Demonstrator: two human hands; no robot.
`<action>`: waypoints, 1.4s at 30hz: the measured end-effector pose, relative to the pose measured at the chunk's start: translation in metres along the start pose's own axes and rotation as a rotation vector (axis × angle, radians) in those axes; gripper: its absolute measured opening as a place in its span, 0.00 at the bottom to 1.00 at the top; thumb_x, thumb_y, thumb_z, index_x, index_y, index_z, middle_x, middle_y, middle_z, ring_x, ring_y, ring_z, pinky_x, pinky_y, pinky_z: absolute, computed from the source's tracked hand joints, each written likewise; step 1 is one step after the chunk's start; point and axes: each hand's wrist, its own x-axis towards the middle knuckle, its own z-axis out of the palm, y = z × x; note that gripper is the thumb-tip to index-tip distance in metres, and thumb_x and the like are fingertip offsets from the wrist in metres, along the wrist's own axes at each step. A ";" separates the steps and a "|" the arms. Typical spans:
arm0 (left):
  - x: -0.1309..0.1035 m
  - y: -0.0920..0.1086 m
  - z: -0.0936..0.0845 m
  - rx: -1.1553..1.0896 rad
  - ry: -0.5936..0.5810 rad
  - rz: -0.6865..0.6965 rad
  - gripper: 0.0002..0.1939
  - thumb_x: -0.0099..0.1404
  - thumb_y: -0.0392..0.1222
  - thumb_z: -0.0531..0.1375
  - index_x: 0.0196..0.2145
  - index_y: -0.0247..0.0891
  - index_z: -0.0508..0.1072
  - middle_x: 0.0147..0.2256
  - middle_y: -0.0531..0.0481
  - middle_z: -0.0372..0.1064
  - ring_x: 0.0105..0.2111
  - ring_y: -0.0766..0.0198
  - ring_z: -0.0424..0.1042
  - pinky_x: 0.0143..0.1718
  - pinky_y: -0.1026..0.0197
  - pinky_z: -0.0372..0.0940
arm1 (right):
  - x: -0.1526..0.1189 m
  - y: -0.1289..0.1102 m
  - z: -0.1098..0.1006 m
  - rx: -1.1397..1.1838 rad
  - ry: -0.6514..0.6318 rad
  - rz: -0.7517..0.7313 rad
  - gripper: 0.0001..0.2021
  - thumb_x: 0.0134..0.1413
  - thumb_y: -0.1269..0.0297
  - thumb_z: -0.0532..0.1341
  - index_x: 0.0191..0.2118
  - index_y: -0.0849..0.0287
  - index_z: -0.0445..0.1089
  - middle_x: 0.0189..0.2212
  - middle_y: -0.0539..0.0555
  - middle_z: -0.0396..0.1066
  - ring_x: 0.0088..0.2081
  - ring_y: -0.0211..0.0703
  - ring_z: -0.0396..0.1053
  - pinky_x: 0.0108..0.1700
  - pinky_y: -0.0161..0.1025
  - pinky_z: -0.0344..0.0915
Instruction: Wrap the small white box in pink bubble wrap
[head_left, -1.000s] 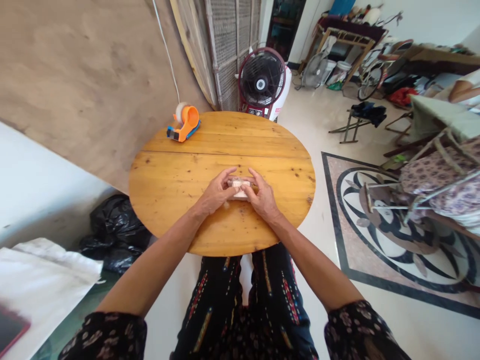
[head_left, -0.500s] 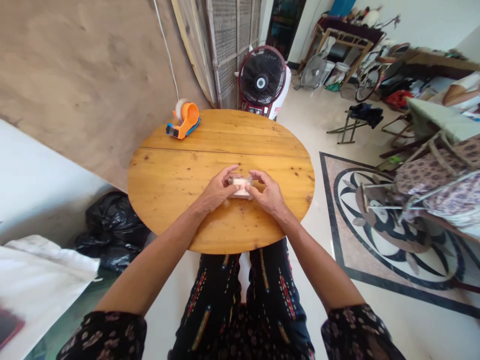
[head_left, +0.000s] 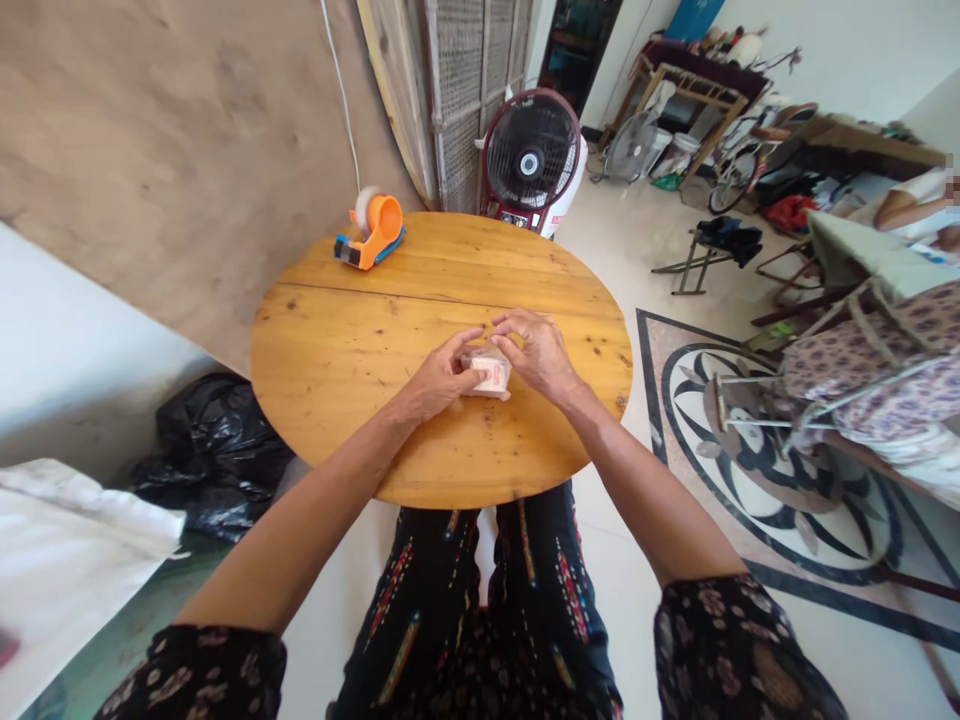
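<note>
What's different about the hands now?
The right hand lifted its thumb off the white packet and moved to its far right corner; whether it pinches the clear wrapping is unclear. The left hand still holds the packet; the orange tape dispenser stayed put.

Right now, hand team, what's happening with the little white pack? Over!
Left hand: holding white pack. Right hand: raised by pack's far edge, grip unclear. Tape dispenser: far left, away from both hands.

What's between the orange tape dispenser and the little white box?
The head view shows bare wooden tabletop beside the tape dispenser, then the left hand, touching the white box.
</note>
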 end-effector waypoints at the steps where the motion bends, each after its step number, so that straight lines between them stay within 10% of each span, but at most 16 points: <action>1: 0.000 0.001 0.000 0.004 0.002 -0.002 0.39 0.54 0.40 0.65 0.61 0.33 0.59 0.50 0.40 0.70 0.45 0.56 0.72 0.48 0.55 0.67 | 0.002 -0.004 -0.002 -0.022 -0.016 -0.007 0.06 0.55 0.70 0.61 0.31 0.56 0.74 0.42 0.53 0.77 0.46 0.49 0.73 0.52 0.50 0.60; 20: 0.001 -0.004 -0.003 0.026 0.004 0.042 0.40 0.54 0.45 0.66 0.61 0.30 0.60 0.49 0.39 0.71 0.43 0.58 0.72 0.47 0.56 0.66 | -0.046 -0.027 0.012 -0.279 -0.017 -0.093 0.14 0.66 0.66 0.52 0.38 0.56 0.75 0.42 0.57 0.74 0.44 0.47 0.67 0.50 0.47 0.54; 26: -0.002 0.000 -0.010 0.001 -0.129 0.001 0.39 0.55 0.44 0.65 0.62 0.32 0.60 0.54 0.39 0.67 0.51 0.54 0.69 0.54 0.55 0.62 | -0.058 -0.027 0.007 -0.371 -0.073 -0.192 0.13 0.65 0.65 0.52 0.47 0.57 0.72 0.50 0.59 0.72 0.58 0.53 0.59 0.55 0.50 0.53; 33: -0.002 0.000 -0.013 0.160 -0.113 0.054 0.38 0.57 0.41 0.63 0.64 0.37 0.58 0.58 0.39 0.64 0.56 0.52 0.65 0.60 0.49 0.56 | -0.080 -0.024 0.019 -0.458 -0.094 -0.099 0.22 0.62 0.71 0.52 0.61 0.58 0.61 0.62 0.65 0.59 0.65 0.58 0.49 0.59 0.55 0.50; 42: -0.004 0.006 -0.012 0.142 -0.128 0.026 0.37 0.58 0.39 0.61 0.64 0.37 0.57 0.59 0.39 0.62 0.57 0.52 0.64 0.60 0.49 0.55 | -0.103 -0.005 -0.011 -0.260 0.042 0.024 0.20 0.59 0.66 0.57 0.57 0.56 0.65 0.64 0.64 0.55 0.62 0.57 0.57 0.59 0.57 0.57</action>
